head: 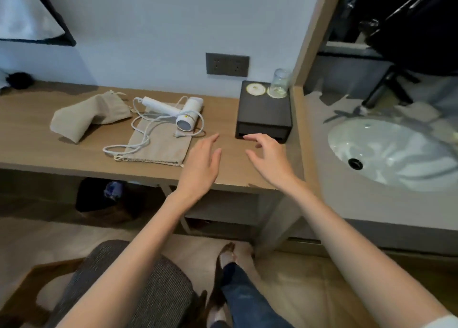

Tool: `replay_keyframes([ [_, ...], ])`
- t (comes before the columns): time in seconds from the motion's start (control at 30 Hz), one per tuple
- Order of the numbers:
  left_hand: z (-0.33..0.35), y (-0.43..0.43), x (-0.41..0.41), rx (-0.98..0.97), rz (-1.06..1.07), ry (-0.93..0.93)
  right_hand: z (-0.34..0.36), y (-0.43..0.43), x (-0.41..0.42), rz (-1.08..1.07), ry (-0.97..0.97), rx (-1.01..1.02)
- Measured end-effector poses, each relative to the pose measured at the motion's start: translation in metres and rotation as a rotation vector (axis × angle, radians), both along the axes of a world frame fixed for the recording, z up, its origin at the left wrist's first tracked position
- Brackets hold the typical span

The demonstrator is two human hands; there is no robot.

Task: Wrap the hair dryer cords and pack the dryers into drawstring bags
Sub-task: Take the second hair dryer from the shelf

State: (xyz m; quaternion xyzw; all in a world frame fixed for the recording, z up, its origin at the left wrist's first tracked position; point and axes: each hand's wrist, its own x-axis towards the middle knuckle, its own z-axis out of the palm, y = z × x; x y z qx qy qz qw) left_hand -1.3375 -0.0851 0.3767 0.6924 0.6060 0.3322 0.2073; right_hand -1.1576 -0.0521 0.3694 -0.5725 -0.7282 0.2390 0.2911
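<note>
A white hair dryer (182,113) lies on a flat beige drawstring bag (161,143) on the wooden counter (37,144). Its white cord (141,139) sprawls loose across the bag and the wood. To the left sits a second beige drawstring bag (90,115), bulging as if filled, its contents hidden. My left hand (202,164) hovers open over the counter just right of the flat bag, holding nothing. My right hand (269,158) hovers open beside it, fingertips near the front of a black box.
A black box (264,115) with an upturned glass (280,83) stands at the counter's right end, under a dark wall socket (227,64). A white sink (391,151) lies further right. A grey upholstered chair (153,290) sits below, by my leg.
</note>
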Motion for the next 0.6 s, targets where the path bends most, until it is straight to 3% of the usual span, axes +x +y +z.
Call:
replay_keyframes([
  [0.33, 0.028, -0.054, 0.221, 0.045, -0.409, -0.05, 0.023, -0.126, 0.218, -0.376, 0.033, 0.046],
  [0.6, 0.013, -0.113, 0.468, -0.006, -0.617, -0.105, 0.013, -0.241, 0.435, -0.628, 0.046, 0.005],
])
